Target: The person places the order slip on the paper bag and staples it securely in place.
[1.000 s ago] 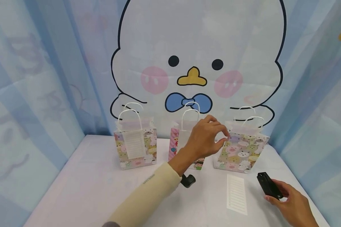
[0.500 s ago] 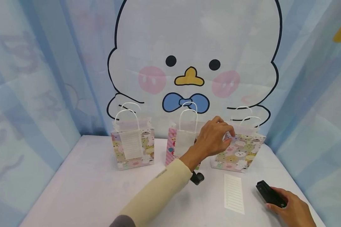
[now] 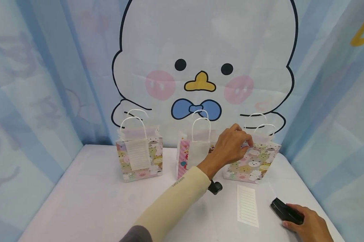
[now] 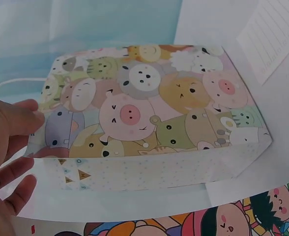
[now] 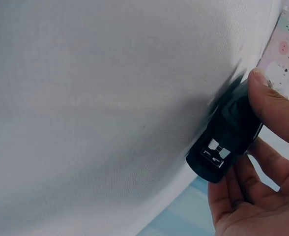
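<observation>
My left hand (image 3: 231, 144) is at the upper left edge of the right-hand paper gift bag (image 3: 254, 164), printed with cartoon animals. In the left wrist view the thumb (image 4: 29, 118) lies at the bag's edge, and the hand appears to pinch it there; part of the grip is hidden. A black stapler (image 3: 286, 211) is held in my right hand (image 3: 310, 223), low over the table or touching it. The right wrist view shows the thumb on one side of the stapler (image 5: 228, 128) and the fingers on the other. A lined paper slip (image 3: 247, 205) lies in front of the bag.
Two more gift bags stand along the back: a left bag (image 3: 156, 151) with a lined slip (image 3: 138, 154) on its front, and a pink middle bag (image 3: 183, 156) with a pale slip (image 3: 198, 153), partly behind my left arm. A printed curtain (image 3: 200, 40) backs the white table (image 3: 88, 198).
My left hand has moved right onto the right bag's edge, and its thumb and finger have closed together. My right hand has lowered the stapler a little. The view has shifted slightly.
</observation>
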`<state>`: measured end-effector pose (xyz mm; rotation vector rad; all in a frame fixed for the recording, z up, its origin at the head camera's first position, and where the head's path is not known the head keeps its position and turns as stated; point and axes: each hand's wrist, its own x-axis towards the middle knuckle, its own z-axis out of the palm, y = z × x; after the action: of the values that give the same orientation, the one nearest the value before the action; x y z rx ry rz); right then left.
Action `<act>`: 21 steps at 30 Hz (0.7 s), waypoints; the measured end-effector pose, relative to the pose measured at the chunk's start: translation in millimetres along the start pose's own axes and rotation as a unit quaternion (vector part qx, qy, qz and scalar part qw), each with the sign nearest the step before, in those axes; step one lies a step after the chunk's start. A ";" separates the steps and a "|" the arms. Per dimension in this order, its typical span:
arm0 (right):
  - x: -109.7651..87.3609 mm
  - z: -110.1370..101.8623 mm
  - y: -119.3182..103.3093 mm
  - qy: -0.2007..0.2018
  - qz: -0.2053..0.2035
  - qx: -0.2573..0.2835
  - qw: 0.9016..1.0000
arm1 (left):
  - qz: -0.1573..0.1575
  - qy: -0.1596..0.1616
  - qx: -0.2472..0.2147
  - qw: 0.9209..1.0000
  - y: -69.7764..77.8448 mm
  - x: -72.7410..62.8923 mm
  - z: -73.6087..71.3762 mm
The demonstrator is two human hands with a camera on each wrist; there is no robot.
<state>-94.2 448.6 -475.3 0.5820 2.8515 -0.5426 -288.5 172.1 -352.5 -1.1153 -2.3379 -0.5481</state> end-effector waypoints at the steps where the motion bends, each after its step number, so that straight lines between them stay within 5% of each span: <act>1: -0.3 0.7 -0.2 -0.001 0.002 0.002 1.000 | -0.002 -0.004 -0.002 1.000 1.0 0.5 0.4; 10: -0.7 4.0 -5.6 0.003 0.001 0.022 1.000 | -0.013 -0.018 -0.007 1.000 4.6 1.6 1.2; 18: -3.7 3.1 -22.6 0.085 -0.073 0.043 0.993 | -0.013 -0.012 -0.012 1.000 3.4 1.3 1.0; 21: -4.8 4.1 -34.6 0.086 -0.082 0.050 0.992 | -0.016 -0.015 -0.015 1.000 3.7 0.4 0.6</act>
<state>-103.6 415.8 -467.0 0.4318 3.0697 -0.6979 -286.0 174.9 -352.2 -1.1087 -2.3840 -0.5846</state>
